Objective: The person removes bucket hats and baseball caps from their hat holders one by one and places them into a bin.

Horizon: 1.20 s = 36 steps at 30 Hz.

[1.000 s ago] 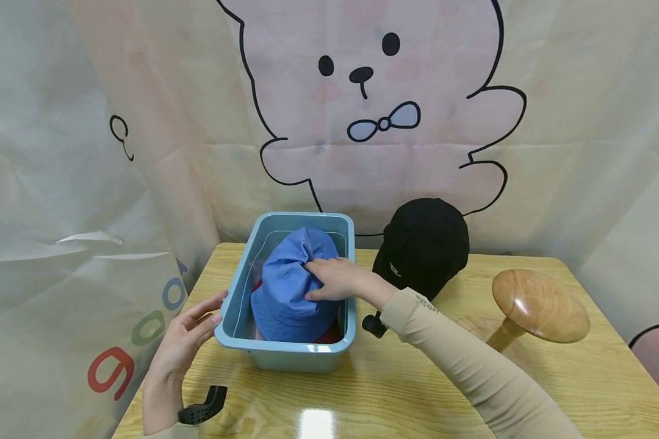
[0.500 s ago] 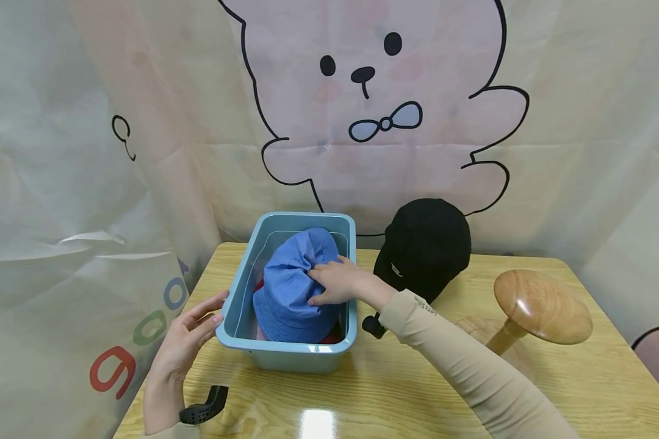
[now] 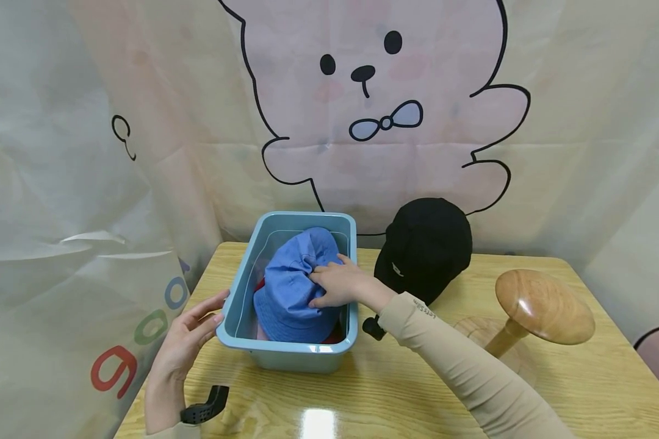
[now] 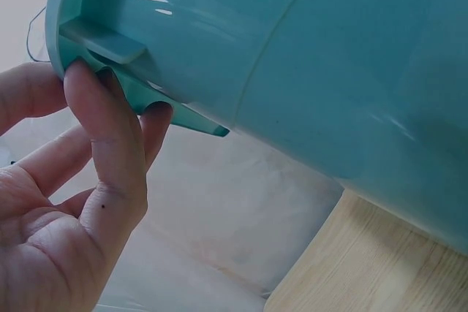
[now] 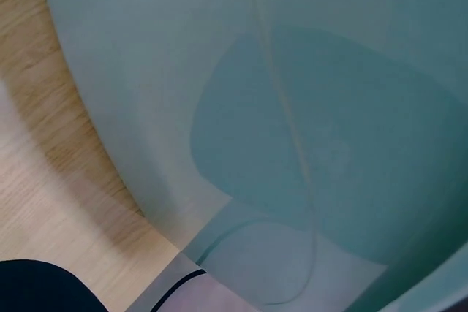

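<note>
While the spread right hand [image 3: 337,286] is resting on the blue cloth bucket hat [image 3: 290,289] below, the left hand [image 3: 180,338] is gripping the light-blue plastic bin [image 3: 285,347]; gentle pressure should be sufficing.

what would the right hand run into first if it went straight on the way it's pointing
The blue hat, most likely: the right hand seems to touch it already in the head view. Past that would come the bin's left wall, though depth is hard to judge.
</note>
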Tool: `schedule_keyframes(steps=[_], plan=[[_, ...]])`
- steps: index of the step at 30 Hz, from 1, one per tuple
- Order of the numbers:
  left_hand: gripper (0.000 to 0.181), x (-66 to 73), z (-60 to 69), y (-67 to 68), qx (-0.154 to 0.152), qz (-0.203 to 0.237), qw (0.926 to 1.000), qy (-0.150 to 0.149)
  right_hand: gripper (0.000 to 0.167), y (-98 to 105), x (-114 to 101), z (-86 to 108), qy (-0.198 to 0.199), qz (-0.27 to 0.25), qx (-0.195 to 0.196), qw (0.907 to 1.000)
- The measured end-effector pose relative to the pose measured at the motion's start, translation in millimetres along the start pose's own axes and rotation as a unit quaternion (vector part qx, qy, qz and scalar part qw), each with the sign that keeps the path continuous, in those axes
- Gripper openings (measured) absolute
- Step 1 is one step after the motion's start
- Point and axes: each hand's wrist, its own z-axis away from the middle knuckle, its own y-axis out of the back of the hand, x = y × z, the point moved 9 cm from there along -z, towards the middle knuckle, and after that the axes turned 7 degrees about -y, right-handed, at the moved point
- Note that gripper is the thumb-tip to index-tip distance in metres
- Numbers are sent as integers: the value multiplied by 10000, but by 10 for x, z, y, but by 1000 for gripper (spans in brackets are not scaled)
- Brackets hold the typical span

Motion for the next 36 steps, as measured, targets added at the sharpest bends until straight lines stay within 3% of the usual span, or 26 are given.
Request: schedule_keyframes(steps=[11,28,36], plan=[[45,-14,3,6,7,17,10000,62,64,70,46,120,117,-425,200,9988],[46,-38,-3,11,3,38,10000,74,43,424,274,410,481,-152,1622,9855],[46,-51,2,12,-36,40,10000,66,35,520,399,481,361,-117,2059,9778]])
